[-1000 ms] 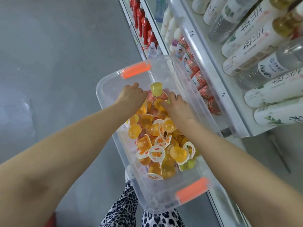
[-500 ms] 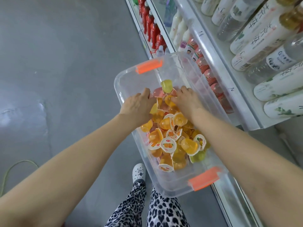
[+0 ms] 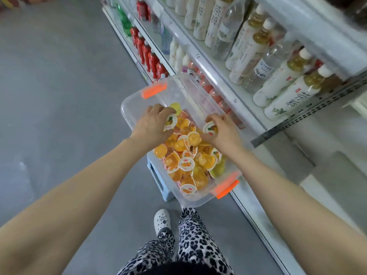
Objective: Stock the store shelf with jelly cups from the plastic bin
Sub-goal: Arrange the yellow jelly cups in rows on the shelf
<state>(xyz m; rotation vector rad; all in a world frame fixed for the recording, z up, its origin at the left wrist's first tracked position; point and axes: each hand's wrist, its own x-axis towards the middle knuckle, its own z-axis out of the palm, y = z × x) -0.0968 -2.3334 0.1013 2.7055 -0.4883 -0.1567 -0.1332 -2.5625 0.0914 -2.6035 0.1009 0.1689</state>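
A clear plastic bin [image 3: 131,108] with orange latches holds several orange and yellow jelly cups [image 3: 187,161]. Both hands are inside it, over the far end of the pile. My left hand [image 3: 152,124] grips a jelly cup [image 3: 170,122] whose white printed lid faces up. My right hand [image 3: 224,130] holds another lidded jelly cup [image 3: 210,129] between thumb and fingers. The white store shelf [image 3: 216,76] runs along the right of the bin.
The bin sits on a pale blue stool [image 3: 156,175] on the grey floor. Shelves on the right carry tea and water bottles [image 3: 256,54], red bottles [image 3: 149,54] and netted cups [image 3: 208,88]. My legs and a white clog [image 3: 162,221] are below the bin.
Both hands have risen out of the pile, each now with a jelly cup in its fingers. The view has pulled back and up, showing more shelf and floor.
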